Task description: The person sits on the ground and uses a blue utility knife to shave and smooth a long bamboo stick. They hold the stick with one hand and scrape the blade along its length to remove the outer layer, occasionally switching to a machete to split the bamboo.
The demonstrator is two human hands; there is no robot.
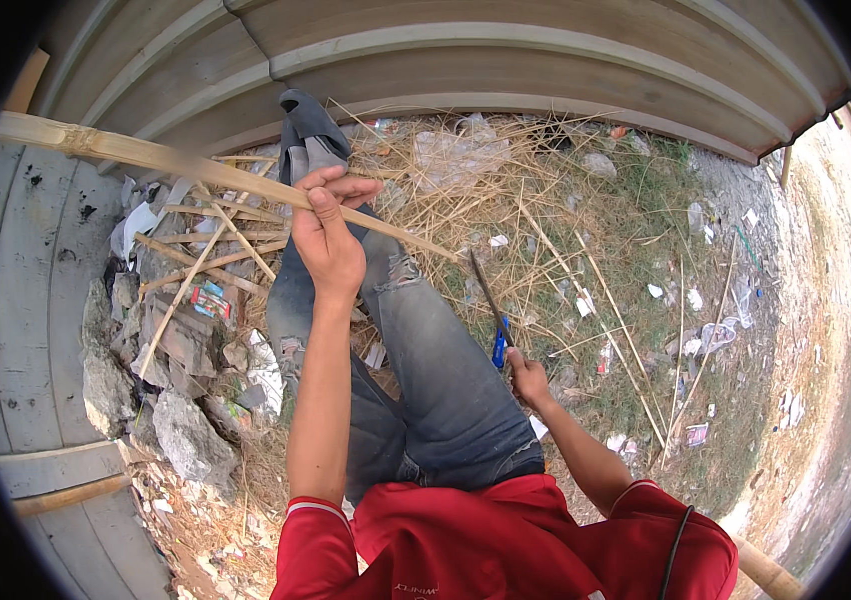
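A long, pale bamboo strip (206, 168) slants from the upper left across my lap and narrows toward its right end. My left hand (331, 235) is closed around it above my knees, thumb on top and some fingers extended. My right hand (528, 380), beside my right thigh, grips a knife (491, 295) with a long, dark, narrow blade. Blue shows at the handle end, next to my fingers. The blade points up and away, its tip close to the strip's thin end; whether they touch I cannot tell.
Bamboo shavings (446, 200) and litter cover the ground ahead. Corrugated metal sheeting (506, 60) stands at the far side. Broken concrete chunks (191, 435) and cut bamboo pieces (211, 262) lie left, near grey boards (31, 300). Thin strips (611, 320) lie right; a pole (771, 570) shows behind my right shoulder.
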